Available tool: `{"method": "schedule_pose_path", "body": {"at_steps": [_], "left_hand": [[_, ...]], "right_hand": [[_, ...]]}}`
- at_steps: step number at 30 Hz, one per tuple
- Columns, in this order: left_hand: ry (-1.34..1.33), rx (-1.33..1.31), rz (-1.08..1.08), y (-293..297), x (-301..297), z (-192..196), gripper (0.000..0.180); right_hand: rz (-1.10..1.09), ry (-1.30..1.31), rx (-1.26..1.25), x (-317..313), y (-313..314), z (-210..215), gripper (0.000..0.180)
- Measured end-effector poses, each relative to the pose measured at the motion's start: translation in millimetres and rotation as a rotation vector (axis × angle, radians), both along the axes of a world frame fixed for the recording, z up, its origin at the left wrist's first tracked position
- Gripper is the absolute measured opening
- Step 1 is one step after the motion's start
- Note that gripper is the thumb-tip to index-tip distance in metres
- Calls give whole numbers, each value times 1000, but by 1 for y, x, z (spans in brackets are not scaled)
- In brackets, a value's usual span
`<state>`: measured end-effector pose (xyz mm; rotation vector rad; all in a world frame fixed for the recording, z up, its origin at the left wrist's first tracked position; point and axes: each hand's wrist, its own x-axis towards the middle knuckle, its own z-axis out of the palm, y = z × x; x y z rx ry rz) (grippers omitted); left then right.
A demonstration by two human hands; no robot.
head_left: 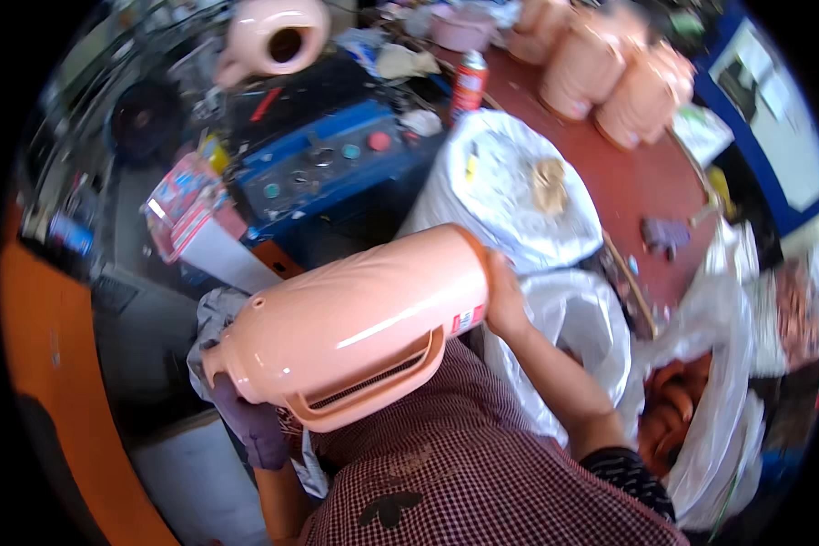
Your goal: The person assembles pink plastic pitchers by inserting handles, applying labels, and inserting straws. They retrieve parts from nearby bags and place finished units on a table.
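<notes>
Fingers of our right hand (505,296) press flat against the base of the peach plastic jug shell (350,328), bracing it rather than closing round it. Our left hand (250,423), in a purple glove, cups the spout end from beneath; how far its fingers curl we cannot tell. We hold the shell on its side above our checked apron (464,473), handle downward. We judge we are inspecting or fitting its base; next it needs a steady turn. More shells (610,68) stand on the red table (642,187), a white sack (519,182) beside them.
</notes>
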<state>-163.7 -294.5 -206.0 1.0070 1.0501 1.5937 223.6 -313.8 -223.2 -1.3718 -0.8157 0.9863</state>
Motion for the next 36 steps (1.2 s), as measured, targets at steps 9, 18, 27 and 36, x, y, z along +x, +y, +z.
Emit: {"method": "schedule_pose_path", "body": {"at_steps": [9,18,27,36], "left_hand": [[729,157,-149,9,67,88,86],[607,162,-311,18,87,87,98],[549,142,-360,23,123,99,89],[689,262,-489,8,156,115,86]], "right_hand": [[269,-759,-514,169,-92,5,46],[264,-1224,-970,200,-224,-263,37],[432,-1448,-1005,241,-207,-247,25],[303,-1747,-432,140,-116,48,16]]}}
